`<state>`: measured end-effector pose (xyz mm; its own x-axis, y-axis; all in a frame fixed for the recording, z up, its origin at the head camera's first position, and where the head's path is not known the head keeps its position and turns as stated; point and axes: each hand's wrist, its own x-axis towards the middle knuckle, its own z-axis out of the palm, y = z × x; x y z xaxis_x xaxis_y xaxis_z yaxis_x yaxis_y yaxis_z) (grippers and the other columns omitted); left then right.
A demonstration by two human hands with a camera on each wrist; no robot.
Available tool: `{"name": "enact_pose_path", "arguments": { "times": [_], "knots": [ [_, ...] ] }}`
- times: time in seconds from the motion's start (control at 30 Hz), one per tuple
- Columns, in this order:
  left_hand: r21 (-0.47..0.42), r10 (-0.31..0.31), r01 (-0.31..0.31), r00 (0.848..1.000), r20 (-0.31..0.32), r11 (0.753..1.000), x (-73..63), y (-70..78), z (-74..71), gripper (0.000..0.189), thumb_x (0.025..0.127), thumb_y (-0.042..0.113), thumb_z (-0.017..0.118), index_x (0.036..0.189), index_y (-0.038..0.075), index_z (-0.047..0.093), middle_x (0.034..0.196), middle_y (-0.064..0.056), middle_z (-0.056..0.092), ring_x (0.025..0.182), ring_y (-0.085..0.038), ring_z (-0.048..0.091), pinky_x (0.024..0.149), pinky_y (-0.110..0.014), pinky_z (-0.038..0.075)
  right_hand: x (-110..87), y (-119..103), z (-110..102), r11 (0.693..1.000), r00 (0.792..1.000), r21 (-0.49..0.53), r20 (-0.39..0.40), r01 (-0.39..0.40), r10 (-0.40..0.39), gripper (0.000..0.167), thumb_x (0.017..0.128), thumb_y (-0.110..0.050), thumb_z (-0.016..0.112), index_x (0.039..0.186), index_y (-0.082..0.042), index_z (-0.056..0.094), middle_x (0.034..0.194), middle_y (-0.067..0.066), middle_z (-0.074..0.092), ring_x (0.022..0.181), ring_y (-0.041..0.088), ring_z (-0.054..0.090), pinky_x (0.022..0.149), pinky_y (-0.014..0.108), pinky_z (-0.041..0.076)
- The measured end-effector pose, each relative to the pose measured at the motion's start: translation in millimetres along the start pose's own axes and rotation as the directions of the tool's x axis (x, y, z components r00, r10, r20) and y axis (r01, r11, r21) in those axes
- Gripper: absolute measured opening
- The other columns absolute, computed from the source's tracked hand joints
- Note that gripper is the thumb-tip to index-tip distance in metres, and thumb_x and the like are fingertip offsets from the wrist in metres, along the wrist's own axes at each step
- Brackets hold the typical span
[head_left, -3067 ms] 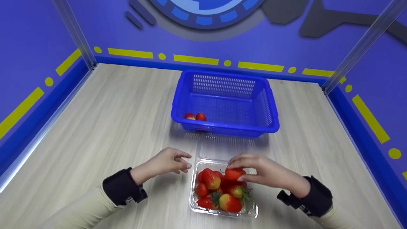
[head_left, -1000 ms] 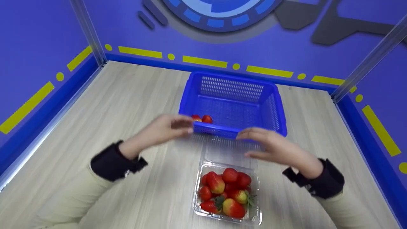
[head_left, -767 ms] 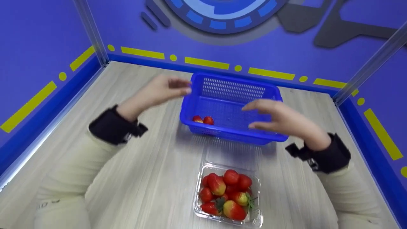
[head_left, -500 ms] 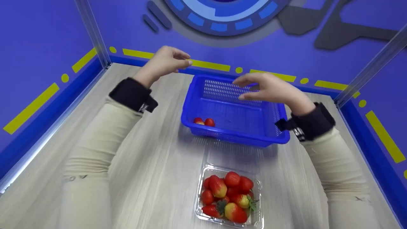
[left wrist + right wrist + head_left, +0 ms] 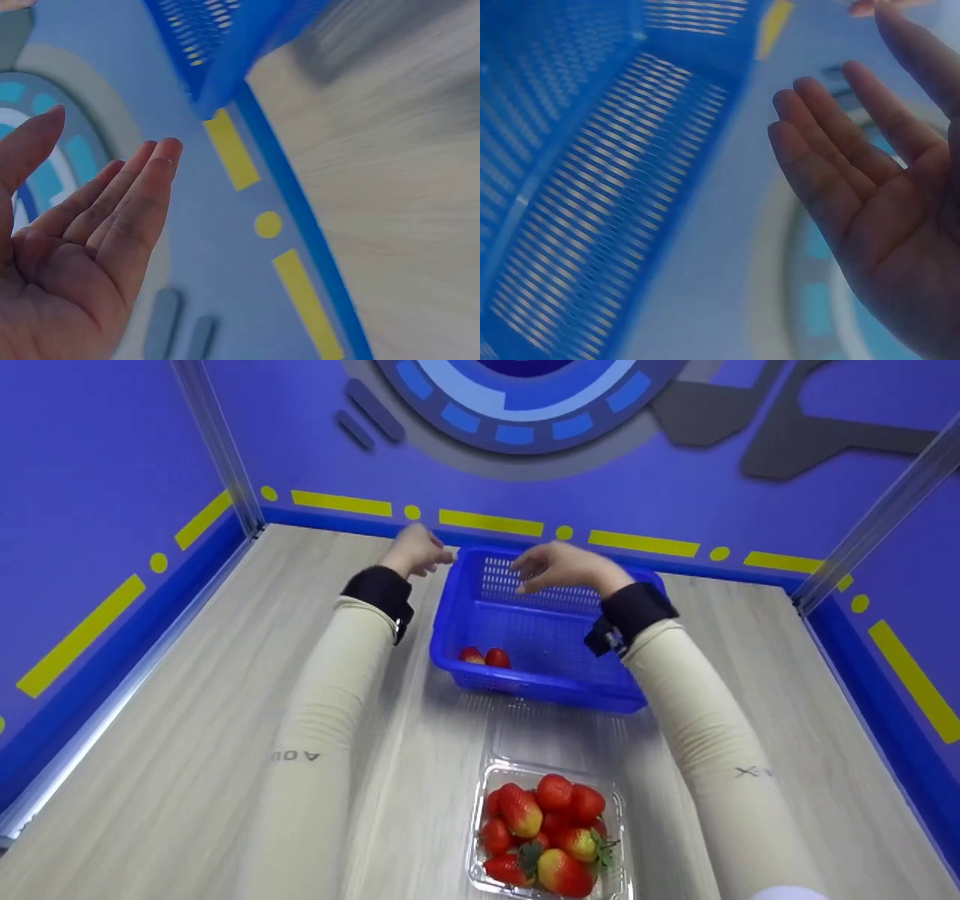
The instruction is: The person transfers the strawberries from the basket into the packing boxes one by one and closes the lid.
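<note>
A blue plastic basket [image 5: 536,682] stands toward the back of the table, with two strawberries [image 5: 497,658] visible in its front left corner. My left hand [image 5: 417,550] hovers just outside the basket's back left corner; its fingers are extended and hold nothing in the left wrist view. Over the back part of the basket is my right hand [image 5: 562,566], with relaxed, slightly bent fingers and nothing in them. Nearer to me, a clear plastic punnet [image 5: 478,840] holds several strawberries [image 5: 564,873], some with green leaves.
The punnet's transparent lid [image 5: 551,739] seems to lie folded back on the table between punnet and basket. Blue printed panels [image 5: 480,480] wall in the wooden table [image 5: 225,675] at the back and both sides.
My right hand has left a strawberry in the punnet. Both hands have moved forward to the basket's far side, the right one also leftward lately. The strawberries stay in the punnet.
</note>
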<state>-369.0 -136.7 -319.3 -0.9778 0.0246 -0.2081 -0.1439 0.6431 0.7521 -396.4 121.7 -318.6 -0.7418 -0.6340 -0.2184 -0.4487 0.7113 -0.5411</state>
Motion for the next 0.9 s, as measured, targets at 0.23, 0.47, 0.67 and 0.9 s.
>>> {"name": "enact_pose_path", "arguments": {
  "times": [0.23,0.47,0.67,0.9],
  "knots": [
    [0.047,-0.081,0.081,0.997,-0.009,0.996,18.1,-28.1,32.6,0.024,0.095,0.019,0.072,0.101,-0.003,0.066,0.084,-0.008,0.064,0.069,-0.015,0.064,0.077,-0.029,0.062,26.1,16,35,1.0,0.988,0.009,0.153,-0.027,0.025,0.051,0.094,-0.013,0.072,0.142,-0.005,0.058,0.14,0.024,0.063,0.13,0.038,0.061,0.111,0.048,0.052],
    [0.057,-0.069,0.066,0.996,0.054,0.996,55.7,-53.2,49.2,0.04,0.083,0.022,0.086,0.098,-0.011,0.069,0.089,-0.024,0.074,0.061,-0.025,0.072,0.065,-0.034,0.065,38.5,20,55,0.999,0.957,-0.046,0.289,-0.012,0.025,0.052,0.096,-0.018,0.071,0.144,-0.005,0.057,0.144,0.023,0.06,0.134,0.037,0.059,0.111,0.047,0.052],
    [0.095,-0.138,0.137,0.99,0.012,0.986,28.2,-31.2,46.0,0.037,0.092,0.017,0.078,0.11,-0.013,0.067,0.074,-0.011,0.062,0.046,-0.011,0.053,0.044,-0.02,0.05,46.6,14,69,0.996,0.923,-0.088,0.382,-0.006,0.039,0.056,0.095,-0.021,0.073,0.146,-0.008,0.056,0.147,0.019,0.06,0.137,0.035,0.058,0.114,0.047,0.049],
    [0.11,-0.162,0.163,0.987,-0.023,0.98,28.2,-25.3,53.3,0.039,0.091,0.02,0.079,0.114,-0.009,0.068,0.087,-0.012,0.064,0.068,-0.018,0.06,0.06,-0.025,0.056,52.1,13,83,0.991,0.892,-0.133,0.45,0.03,0.034,0.057,0.091,-0.013,0.071,0.145,-0.005,0.056,0.144,0.023,0.061,0.137,0.036,0.056,0.117,0.047,0.046]
  ]
}}
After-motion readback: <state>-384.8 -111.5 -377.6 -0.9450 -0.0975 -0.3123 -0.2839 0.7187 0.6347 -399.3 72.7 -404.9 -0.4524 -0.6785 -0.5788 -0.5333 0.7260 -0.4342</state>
